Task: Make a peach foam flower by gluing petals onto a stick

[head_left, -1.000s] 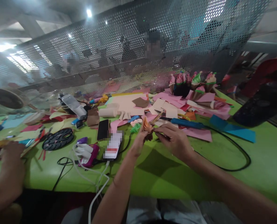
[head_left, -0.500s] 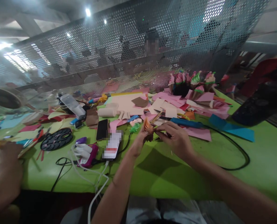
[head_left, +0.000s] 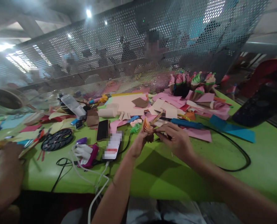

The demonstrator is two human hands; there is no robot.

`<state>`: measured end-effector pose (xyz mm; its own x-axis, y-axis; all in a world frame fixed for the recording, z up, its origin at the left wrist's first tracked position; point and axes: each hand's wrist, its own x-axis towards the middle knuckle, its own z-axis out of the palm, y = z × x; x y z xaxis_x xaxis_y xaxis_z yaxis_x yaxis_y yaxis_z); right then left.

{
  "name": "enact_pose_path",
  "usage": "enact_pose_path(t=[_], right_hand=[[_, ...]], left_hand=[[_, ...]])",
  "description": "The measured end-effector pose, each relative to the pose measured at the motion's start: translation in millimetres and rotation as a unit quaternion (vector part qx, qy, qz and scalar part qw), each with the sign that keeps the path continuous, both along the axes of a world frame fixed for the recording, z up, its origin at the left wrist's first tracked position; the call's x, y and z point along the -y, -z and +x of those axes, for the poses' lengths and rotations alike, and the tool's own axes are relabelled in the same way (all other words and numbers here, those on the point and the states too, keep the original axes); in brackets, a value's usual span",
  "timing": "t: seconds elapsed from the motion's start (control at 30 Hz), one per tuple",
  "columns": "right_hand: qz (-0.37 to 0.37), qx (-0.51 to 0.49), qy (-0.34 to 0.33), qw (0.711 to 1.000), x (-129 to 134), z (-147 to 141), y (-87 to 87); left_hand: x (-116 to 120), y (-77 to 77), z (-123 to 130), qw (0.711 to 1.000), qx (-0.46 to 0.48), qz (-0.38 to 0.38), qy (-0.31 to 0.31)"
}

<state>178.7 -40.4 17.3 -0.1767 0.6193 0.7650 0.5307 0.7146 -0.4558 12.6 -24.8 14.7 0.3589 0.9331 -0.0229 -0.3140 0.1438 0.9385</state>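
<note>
Near the middle of the green table (head_left: pixel 224 149), my left hand (head_left: pixel 139 142) is closed round the base of a small orange paper swirl (head_left: pixel 147 125). From the right, my right hand (head_left: pixel 175 138) touches the swirl's brown lower part, its thumb and fingers pinched together. What lies between those fingertips is too small to make out. Behind the hands is a blue-handled tool (head_left: pixel 186 123) with a black cable. Finished-looking paper swirls in pink and green (head_left: pixel 196 79) stand at the back right.
Two phones (head_left: pixel 102 130), a magenta power block (head_left: pixel 91 155) with white cables and a black spiral disc (head_left: pixel 57 140) lie left. Another person's hand (head_left: pixel 11 151) is at far left. Paper sheets (head_left: pixel 126 104) cover the back; a dark bottle-like object (head_left: pixel 255 104) is right.
</note>
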Motion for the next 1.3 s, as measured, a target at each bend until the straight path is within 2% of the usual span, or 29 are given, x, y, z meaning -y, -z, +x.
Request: enact_pose_path(t=[0.23,0.5,0.63,0.9,1.13,1.3], right_hand=[[0.008,0.013,-0.003,1.0,0.1,-0.2,1.1],[-0.008,-0.015,-0.012,1.0,2.1,0.3,-3.7],[-0.006,-0.033,-0.017,0.999,3.0,-0.4,-5.4],[-0.094,-0.142,-0.057,0.984,5.3,-1.0,-9.6],[-0.043,-0.106,-0.059,0.992,5.7,-1.6,-8.4],[-0.057,-0.154,-0.041,0.985,7.9,2.6,-13.4]], left_hand=[[4.8,-6.8,0.1,1.0,0.014,-0.007,-0.003],[-0.7,0.0,-0.9,1.0,0.005,-0.004,-0.007],[0.4,-1.3,-1.6,1.0,0.013,0.006,-0.01],[-0.1,-0.8,-2.8,0.997,0.073,0.015,0.016],[0.5,-4.3,-4.3,0.995,0.095,-0.035,-0.021],[1.1,-7.8,-4.1,0.995,0.092,-0.031,-0.013]])
